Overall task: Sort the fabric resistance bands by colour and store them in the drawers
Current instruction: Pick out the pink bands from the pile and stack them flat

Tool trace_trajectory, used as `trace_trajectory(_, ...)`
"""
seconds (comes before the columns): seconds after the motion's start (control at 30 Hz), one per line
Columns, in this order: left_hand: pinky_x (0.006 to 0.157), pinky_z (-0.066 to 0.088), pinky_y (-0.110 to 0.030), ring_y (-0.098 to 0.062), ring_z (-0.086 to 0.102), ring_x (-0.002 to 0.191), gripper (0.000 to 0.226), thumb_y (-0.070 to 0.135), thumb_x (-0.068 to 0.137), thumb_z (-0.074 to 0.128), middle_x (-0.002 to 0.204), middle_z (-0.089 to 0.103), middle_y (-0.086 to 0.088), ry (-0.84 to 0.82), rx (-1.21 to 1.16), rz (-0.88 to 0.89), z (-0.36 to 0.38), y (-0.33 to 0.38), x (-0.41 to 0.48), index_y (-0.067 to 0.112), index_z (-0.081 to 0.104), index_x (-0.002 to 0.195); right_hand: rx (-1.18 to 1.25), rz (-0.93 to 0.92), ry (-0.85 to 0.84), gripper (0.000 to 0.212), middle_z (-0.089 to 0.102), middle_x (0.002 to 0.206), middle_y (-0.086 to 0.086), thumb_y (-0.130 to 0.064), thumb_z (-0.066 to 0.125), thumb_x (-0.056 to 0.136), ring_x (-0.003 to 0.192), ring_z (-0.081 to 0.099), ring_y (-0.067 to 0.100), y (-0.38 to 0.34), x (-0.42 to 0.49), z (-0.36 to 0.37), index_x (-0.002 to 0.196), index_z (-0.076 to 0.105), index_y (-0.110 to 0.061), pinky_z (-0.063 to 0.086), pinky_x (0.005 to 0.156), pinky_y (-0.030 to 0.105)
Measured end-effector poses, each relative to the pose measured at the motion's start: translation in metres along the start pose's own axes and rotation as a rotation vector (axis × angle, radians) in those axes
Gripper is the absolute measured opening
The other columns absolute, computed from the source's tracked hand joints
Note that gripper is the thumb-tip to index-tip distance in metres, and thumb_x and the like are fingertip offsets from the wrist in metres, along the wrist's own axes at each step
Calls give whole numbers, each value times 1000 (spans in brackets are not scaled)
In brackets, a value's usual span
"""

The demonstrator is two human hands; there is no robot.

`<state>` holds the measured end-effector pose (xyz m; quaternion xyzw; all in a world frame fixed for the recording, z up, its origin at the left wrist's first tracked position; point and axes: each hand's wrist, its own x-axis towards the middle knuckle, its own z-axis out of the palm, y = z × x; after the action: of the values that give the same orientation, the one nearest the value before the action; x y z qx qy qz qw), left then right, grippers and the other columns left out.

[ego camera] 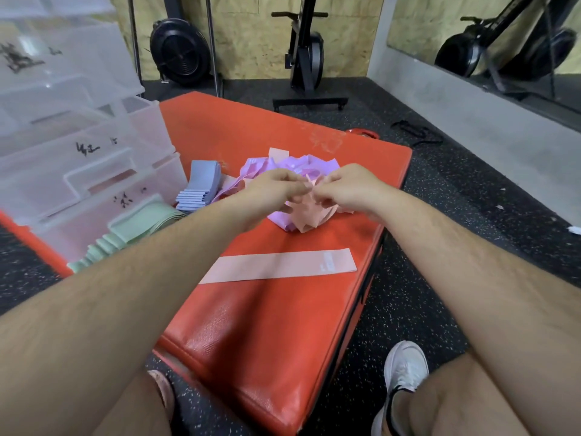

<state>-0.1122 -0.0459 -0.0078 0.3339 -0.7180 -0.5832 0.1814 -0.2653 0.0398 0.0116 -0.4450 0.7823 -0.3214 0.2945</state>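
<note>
While the blue bands (201, 187) and green bands (138, 228) are lying in neat stacks beside the drawers (78, 152), the left hand (276, 187) and right hand (349, 187) are both pinching a crumpled pink band (306, 212) over the mixed pink-and-purple pile (292, 165) on the red worktop (267, 325). Another pink band, the flat band (279, 265), is lying nearer the person. Sorting is looking roughly half done, and storing is seemingly not begun, though the cloudy drawer walls are hiding much.

Floor (440, 196): black speckled rubber.
Wall (251, 36): chipboard panels.
Mirror (408, 23): right, above grey ledge (471, 121).
Machines (306, 55): black, standing against wall.
Bench (267, 325): red padded, centre.
</note>
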Motion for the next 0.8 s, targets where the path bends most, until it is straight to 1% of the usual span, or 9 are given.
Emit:
trace_trajectory(0.13,73,51,-32,-13,64,69,19,27,97,57,74,67,2,15,-245,-43,-14,5,-13,15,67,86,73,-106,-113,15,76,93,2,-15,71,85,87,71,15,-16,-7,14,97,77,-10,56,72,31)
trace_trajectory(0.27,75,57,-38,-13,67,67,19,28,94,66,72,70,3,192,-16,27,-40,-12,-20,16,66,80,96,-144,-214,17,73,88,-2,-14,66,90,75,68,10,-30,-7,24,104,75,-18,55,63,22)
trace_trajectory(0.37,65,57,-26,-11,62,65,15,28,95,64,79,67,1,284,188,41,-57,-16,-32,18,63,85,47,-234,-116,27,68,110,-10,-15,65,91,92,67,10,-33,1,32,112,67,-31,56,75,28)
trace_trajectory(0.43,66,57,-28,-14,61,66,12,27,96,63,80,65,0,298,253,59,-66,-20,-39,18,62,88,-95,-321,-151,38,63,126,-13,-21,65,90,105,63,9,-33,4,40,117,58,-47,53,91,30)
trace_trajectory(0.5,66,59,-31,-17,62,70,11,27,96,62,80,65,0,297,310,64,-75,-25,-45,21,61,87,-188,-390,-224,43,60,132,-14,-24,65,93,116,57,4,-34,6,51,126,53,-49,44,96,14)
trace_trajectory(0.57,60,56,-26,-18,64,70,13,26,97,60,82,65,0,292,344,67,-82,-29,-49,25,58,84,-174,-413,-269,38,60,128,-15,-25,64,96,116,54,-1,-37,4,62,131,57,-36,38,92,5)
trace_trajectory(0.63,59,54,-24,-17,64,69,12,27,97,59,83,66,1,288,348,78,-85,-31,-53,26,58,85,-159,-428,-242,24,64,111,-16,-30,66,95,108,59,3,-38,7,72,118,64,-35,43,96,19)
trace_trajectory(0.7,58,51,-20,-12,64,66,9,31,94,62,84,66,2,283,366,82,-86,-30,-57,24,59,90,-191,-434,-189,2,60,87,-19,-38,65,94,87,57,5,-41,7,77,92,65,-38,46,84,25)
trace_trajectory(0.8,58,51,-22,-8,63,62,16,32,89,70,81,67,3,292,399,97,-87,-29,-58,20,59,91,-193,-464,-163,20,50,72,-18,-37,64,96,68,46,1,-45,9,80,76,58,-35,37,67,20)
